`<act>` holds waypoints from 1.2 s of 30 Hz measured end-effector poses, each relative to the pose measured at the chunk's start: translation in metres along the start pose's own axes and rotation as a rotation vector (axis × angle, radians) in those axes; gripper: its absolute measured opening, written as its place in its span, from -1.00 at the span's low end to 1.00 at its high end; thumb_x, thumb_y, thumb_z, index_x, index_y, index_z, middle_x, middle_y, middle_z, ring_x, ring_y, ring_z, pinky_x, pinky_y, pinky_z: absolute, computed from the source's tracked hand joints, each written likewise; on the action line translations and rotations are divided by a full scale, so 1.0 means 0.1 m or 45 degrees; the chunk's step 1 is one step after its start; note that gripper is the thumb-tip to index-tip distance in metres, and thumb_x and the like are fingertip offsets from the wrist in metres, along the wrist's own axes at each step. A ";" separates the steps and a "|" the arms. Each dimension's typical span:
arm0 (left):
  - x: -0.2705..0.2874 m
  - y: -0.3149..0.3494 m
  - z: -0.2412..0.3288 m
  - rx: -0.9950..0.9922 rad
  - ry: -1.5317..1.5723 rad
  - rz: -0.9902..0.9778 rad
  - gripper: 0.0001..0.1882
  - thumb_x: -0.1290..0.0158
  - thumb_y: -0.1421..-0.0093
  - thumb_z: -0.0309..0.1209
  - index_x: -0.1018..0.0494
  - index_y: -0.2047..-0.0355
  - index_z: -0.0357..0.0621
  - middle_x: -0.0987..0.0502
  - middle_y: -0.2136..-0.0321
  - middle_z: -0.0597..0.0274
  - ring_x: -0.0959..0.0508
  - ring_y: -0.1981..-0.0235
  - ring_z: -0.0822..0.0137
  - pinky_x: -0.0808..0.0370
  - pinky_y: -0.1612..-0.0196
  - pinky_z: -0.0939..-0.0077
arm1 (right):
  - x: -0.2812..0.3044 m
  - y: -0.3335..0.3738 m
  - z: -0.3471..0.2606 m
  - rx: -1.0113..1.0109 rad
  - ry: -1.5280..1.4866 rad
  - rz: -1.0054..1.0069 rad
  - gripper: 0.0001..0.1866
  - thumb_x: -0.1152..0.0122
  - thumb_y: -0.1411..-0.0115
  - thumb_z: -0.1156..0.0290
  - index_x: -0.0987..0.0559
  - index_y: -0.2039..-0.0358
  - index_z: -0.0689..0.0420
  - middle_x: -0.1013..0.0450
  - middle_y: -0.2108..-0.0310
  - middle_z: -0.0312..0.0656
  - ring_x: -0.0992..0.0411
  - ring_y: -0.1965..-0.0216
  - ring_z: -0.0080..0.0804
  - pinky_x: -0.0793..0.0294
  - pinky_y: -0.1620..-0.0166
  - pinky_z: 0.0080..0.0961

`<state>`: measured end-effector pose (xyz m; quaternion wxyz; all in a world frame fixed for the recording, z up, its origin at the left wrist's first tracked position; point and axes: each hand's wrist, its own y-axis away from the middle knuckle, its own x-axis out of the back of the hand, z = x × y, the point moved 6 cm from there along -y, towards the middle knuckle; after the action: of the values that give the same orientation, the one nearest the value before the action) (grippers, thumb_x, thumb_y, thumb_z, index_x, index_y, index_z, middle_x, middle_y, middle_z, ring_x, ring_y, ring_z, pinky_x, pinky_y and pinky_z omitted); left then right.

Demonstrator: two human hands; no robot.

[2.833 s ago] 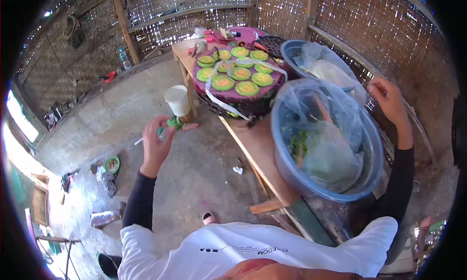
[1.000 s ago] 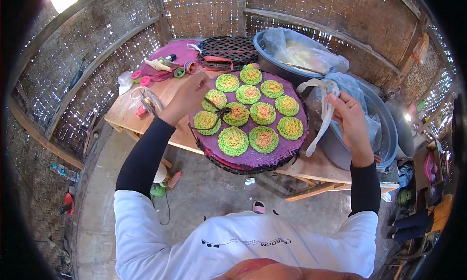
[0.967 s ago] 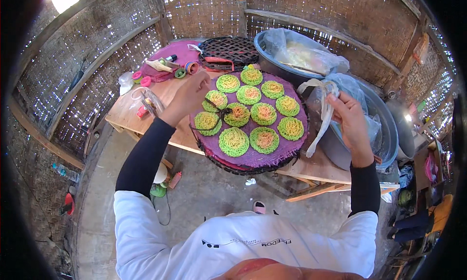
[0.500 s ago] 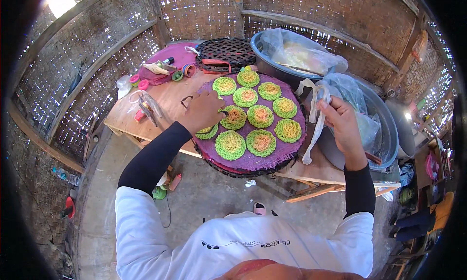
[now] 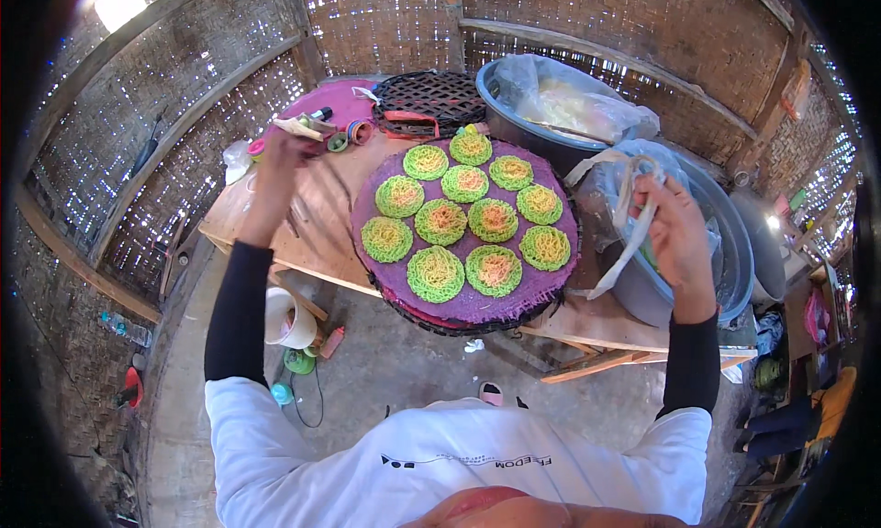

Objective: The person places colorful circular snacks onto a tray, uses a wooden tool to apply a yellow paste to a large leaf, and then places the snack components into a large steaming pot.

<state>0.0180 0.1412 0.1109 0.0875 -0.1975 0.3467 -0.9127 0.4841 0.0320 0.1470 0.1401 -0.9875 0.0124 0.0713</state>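
Observation:
My right hand (image 5: 677, 230) is closed in a pinch on a white cloth strip (image 5: 621, 262), whose loop and loose ends hang at the right of a round tray. Over the table's left end, my left hand (image 5: 273, 181) is blurred and its fingers cannot be made out. On the tray's purple cloth (image 5: 367, 211) lie several round, lacy, noodle-like discs, light green with yellow to orange middles; one lacy disc (image 5: 440, 222) lies near the centre. The tray's dark woven rim (image 5: 440, 324) shows along the near edge.
Behind the tray lies a black woven basket tray (image 5: 431, 101). At the right stand a blue tub (image 5: 486, 97) with plastic bags and a second blue tub (image 5: 743, 276). Small jars (image 5: 339, 142) sit at the wooden table's (image 5: 321, 244) back left; a white bucket (image 5: 292, 317) stands below.
My left hand has moved left and away from the tray, uncovering discs on its left side. My right hand has shifted slightly right and down, still holding the cloth strip.

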 end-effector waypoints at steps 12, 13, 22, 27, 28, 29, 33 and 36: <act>1.00 0.79 -0.84 1.134 0.916 -0.138 -0.88 0.08 -0.12 -0.29 -0.29 0.47 -0.01 -0.20 0.69 0.45 -0.15 0.77 0.56 -0.16 0.69 0.72 | 0.33 -0.58 -0.36 -0.162 -0.288 -0.133 -0.68 0.04 -0.16 0.29 -0.38 0.18 0.27 -0.22 0.63 -0.44 -0.15 0.67 -0.71 -0.23 0.58 -0.74; 0.98 0.87 -0.77 1.134 0.927 -0.160 -0.88 0.08 -0.12 -0.29 -0.29 0.47 -0.01 -0.20 0.69 0.45 -0.15 0.77 0.56 -0.16 0.69 0.72 | 0.43 -0.65 -0.39 -0.114 -0.152 0.099 -0.69 0.04 -0.15 0.30 -0.41 0.21 0.27 -0.21 0.64 -0.45 -0.13 0.68 -0.73 -0.21 0.60 -0.75; 0.87 1.04 -0.90 0.400 -1.625 -0.826 -0.61 -0.12 0.19 -0.06 -0.51 0.61 -0.18 -0.48 0.57 -0.03 -0.50 0.49 0.06 -0.42 0.39 0.24 | 0.48 -1.00 -0.55 -0.130 0.069 -0.094 -0.79 0.05 -0.17 0.32 -0.44 0.37 0.21 -0.18 0.65 -0.48 -0.08 0.69 -0.77 -0.12 0.65 -0.78; 0.97 1.11 -1.01 0.555 -1.325 -1.102 -0.56 -0.04 0.08 0.02 -0.49 0.58 -0.16 -0.48 0.63 0.09 -0.47 0.60 0.16 -0.35 0.52 0.30 | 0.45 -0.93 -0.53 -0.114 0.149 -0.033 -0.77 0.05 -0.17 0.30 -0.44 0.32 0.21 -0.16 0.65 -0.50 -0.06 0.71 -0.79 -0.10 0.65 -0.79; 0.96 1.19 -1.08 0.597 -1.252 -1.289 -0.59 -0.05 0.10 -0.02 -0.50 0.54 -0.17 -0.49 0.58 0.05 -0.49 0.55 0.15 -0.37 0.47 0.31 | 0.47 -0.92 -0.53 -0.120 0.161 -0.001 -0.76 0.04 -0.17 0.30 -0.44 0.29 0.21 -0.17 0.65 -0.50 -0.06 0.71 -0.79 -0.10 0.65 -0.79; 0.91 1.28 -1.10 0.636 -1.167 -1.483 -0.60 -0.07 0.12 -0.07 -0.51 0.50 -0.18 -0.50 0.53 0.01 -0.50 0.49 0.13 -0.39 0.43 0.31 | 0.47 -0.90 -0.51 -0.132 0.163 -0.003 -0.76 0.04 -0.17 0.30 -0.44 0.29 0.21 -0.17 0.65 -0.50 -0.06 0.71 -0.79 -0.10 0.65 -0.79; 1.03 1.18 -1.01 0.657 -1.139 -0.887 -0.61 0.03 0.01 -0.12 -0.46 0.46 -0.27 -0.49 0.61 0.05 -0.50 0.51 0.21 -0.36 0.41 0.31 | 0.43 -0.85 -0.52 -0.099 0.194 0.016 -0.73 0.04 -0.17 0.27 -0.44 0.26 0.21 -0.16 0.64 -0.50 -0.06 0.70 -0.79 -0.10 0.65 -0.80; 1.23 0.99 -1.06 0.883 -0.332 -0.485 -0.72 0.10 -0.08 -0.19 -0.41 0.51 -0.16 -0.43 0.57 0.26 -0.39 0.53 0.38 -0.30 0.38 0.41 | 0.45 -0.85 -0.50 -0.084 0.184 0.043 -0.72 0.03 -0.16 0.25 -0.45 0.27 0.21 -0.13 0.66 -0.51 -0.03 0.71 -0.79 -0.06 0.66 -0.80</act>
<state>-0.1358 0.0939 0.0096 0.0217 -0.3309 -0.0378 -0.9427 0.5389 0.0997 0.2113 0.1048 -0.9938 0.0367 0.0025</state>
